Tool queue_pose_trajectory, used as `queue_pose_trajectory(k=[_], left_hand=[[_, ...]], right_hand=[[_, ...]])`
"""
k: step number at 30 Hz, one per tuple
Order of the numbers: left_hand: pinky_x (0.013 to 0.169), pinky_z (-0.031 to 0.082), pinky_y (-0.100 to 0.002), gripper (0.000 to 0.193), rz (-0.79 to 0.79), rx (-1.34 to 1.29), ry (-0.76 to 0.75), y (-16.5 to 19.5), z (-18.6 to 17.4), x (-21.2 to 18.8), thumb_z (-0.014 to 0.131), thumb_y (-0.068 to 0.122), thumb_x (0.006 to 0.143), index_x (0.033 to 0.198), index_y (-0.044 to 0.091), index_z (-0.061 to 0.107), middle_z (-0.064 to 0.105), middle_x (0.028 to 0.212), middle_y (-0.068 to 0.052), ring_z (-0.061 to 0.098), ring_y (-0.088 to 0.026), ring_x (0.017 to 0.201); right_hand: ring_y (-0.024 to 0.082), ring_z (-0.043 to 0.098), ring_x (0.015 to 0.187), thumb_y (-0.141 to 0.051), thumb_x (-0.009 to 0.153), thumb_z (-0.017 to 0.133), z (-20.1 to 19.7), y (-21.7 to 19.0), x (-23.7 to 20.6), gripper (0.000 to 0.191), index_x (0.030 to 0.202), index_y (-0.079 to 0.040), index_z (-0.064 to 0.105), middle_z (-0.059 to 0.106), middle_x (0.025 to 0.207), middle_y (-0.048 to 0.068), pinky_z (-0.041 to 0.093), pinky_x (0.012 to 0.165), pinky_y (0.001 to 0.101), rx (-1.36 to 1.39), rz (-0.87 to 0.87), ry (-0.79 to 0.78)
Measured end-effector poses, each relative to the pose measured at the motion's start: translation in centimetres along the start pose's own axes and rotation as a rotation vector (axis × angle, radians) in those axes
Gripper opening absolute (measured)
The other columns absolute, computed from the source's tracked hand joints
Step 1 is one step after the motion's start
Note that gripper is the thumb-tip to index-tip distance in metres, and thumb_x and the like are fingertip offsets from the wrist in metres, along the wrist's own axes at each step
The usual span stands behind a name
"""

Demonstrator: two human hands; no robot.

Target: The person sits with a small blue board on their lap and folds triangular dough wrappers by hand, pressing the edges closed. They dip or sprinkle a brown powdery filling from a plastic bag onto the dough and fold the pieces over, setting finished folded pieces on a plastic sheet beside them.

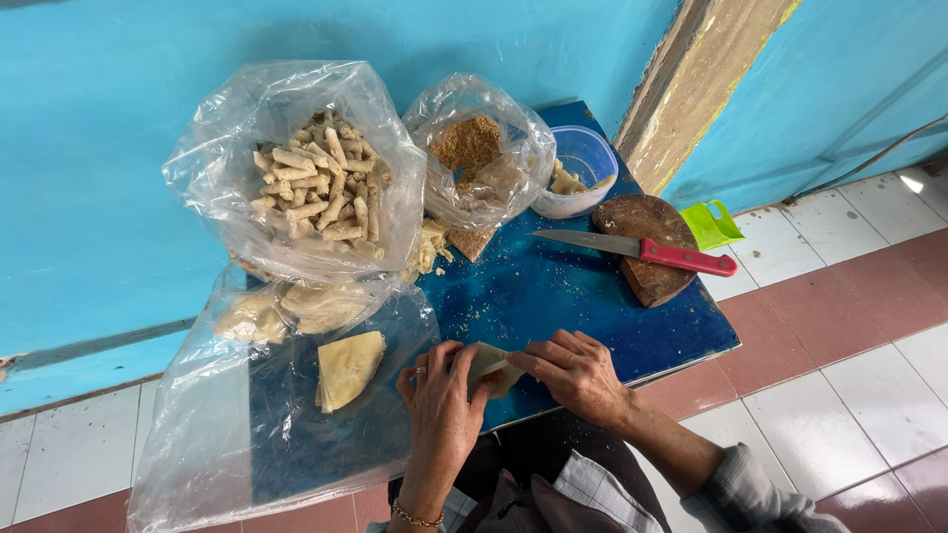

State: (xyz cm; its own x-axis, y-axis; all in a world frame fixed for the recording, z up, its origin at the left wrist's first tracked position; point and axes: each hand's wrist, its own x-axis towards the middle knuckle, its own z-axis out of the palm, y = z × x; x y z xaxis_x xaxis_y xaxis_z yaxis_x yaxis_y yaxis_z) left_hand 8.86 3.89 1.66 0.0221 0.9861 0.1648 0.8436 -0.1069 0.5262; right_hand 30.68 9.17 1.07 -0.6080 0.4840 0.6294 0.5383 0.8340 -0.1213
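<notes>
My left hand (441, 400) and my right hand (576, 373) both grip a small pale dough wrapper (486, 361) at the near edge of the blue table (553, 296). The fingers fold around it from both sides. A stack of folded pale wrappers (348, 368) lies on a sheet of clear plastic (227, 424) just left of my left hand. A ring shows on my left hand and a bracelet on its wrist.
A clear bag of rolled pale sticks (316, 188) and a bag of brown crumbs (474, 153) stand at the back. Behind them is a plastic tub (589, 168). A red-handled knife (642, 249) rests on a round wooden board (657, 262). A green scoop (713, 225) lies on the tiled floor.
</notes>
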Motion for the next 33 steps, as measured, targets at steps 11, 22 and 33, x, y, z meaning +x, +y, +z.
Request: queue_pose_trajectory(k=[11,22,33], left_hand=[[0.106,0.027,-0.057,0.04,-0.016,0.053,0.081,-0.1,-1.5,-1.5,0.08,0.026,0.081,0.117,0.014,0.071,0.059,0.121,-0.002,0.055,-0.023,0.116],[0.103,0.024,-0.056,0.012,-0.086,0.067,0.128,0.0,-0.8,-2.8,0.076,0.024,0.084,0.09,0.015,0.072,0.059,0.106,-0.001,0.056,-0.023,0.108],[0.097,0.031,-0.052,0.012,-0.019,-0.043,0.096,0.9,-1.4,-2.1,0.072,0.015,0.088,0.089,0.014,0.06,0.061,0.094,-0.002,0.059,-0.023,0.099]], right_hand=[[0.015,0.071,0.084,-0.007,0.088,0.074,0.1,0.8,0.5,0.022,0.11,-0.011,0.075,0.075,0.094,0.002,0.06,0.066,0.0308,0.29,0.226,-0.013],[0.014,0.071,0.077,-0.006,0.088,0.071,0.4,1.2,0.2,0.022,0.109,-0.009,0.076,0.072,0.085,0.002,0.059,0.06,0.03,0.278,0.228,-0.098],[0.013,0.07,0.072,-0.014,0.103,0.061,-0.7,11.0,9.2,0.019,0.113,-0.002,0.072,0.074,0.084,0.009,0.056,0.061,0.0291,0.54,0.634,0.004]])
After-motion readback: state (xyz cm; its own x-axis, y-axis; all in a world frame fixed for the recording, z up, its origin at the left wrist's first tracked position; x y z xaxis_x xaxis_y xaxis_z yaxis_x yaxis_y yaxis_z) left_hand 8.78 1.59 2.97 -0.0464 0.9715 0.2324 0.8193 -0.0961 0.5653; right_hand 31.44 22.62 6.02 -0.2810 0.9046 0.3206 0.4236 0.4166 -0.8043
